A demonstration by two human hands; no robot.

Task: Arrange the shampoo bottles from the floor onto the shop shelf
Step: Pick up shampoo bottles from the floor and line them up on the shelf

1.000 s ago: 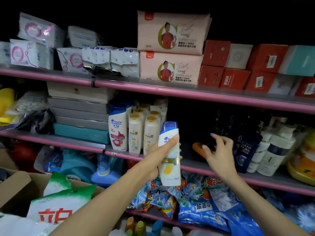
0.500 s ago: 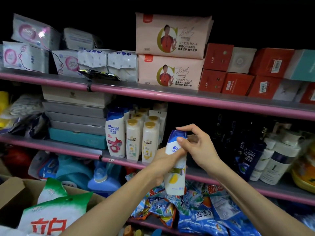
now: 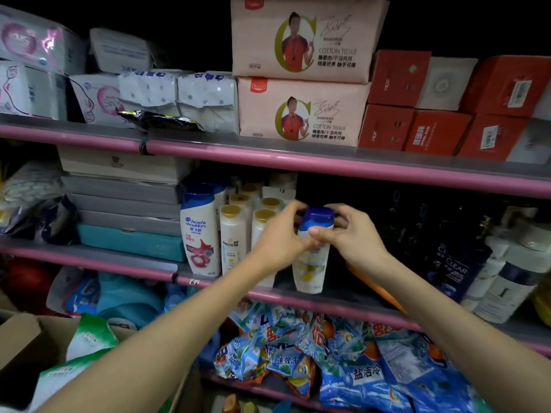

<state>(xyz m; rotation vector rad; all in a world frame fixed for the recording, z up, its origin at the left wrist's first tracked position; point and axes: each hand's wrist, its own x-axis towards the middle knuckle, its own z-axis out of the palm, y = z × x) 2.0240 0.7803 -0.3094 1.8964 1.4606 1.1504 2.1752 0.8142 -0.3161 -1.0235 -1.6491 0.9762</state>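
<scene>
Two hands, mine, met at the middle shelf (image 3: 208, 265), where a second earlier only my left hand (image 3: 278, 234) had held the shampoo bottle (image 3: 311, 263) in the air. It now stood upright beside the Pantene bottles (image 3: 234, 242), nearly placed, my right hand (image 3: 350, 231) also pinching its blue cap (image 3: 316, 217).
</scene>
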